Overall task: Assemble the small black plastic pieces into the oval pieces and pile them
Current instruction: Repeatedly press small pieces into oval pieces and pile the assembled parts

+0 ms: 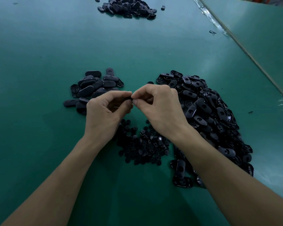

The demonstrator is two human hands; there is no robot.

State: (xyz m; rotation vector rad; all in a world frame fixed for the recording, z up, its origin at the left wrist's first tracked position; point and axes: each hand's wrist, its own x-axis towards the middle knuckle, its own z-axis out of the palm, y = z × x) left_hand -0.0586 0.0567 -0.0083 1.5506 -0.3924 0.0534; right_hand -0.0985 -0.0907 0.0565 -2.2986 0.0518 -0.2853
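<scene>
- A small pile [95,86] of oval pieces is lying on the green table [39,54], and its near edge is being hidden by the left hand [104,111].
- A black piece [128,99] is being pinched by the curled fingers of the left hand, above the table; it is mostly being covered.
- A far pile [127,5] is being cut by the top edge.
- A heap of small parts [144,145] is lying between both wrists.
- The same black piece is being pinched by the right hand [160,108].
- A large pile [207,115] is being partly hidden by the right forearm.
</scene>
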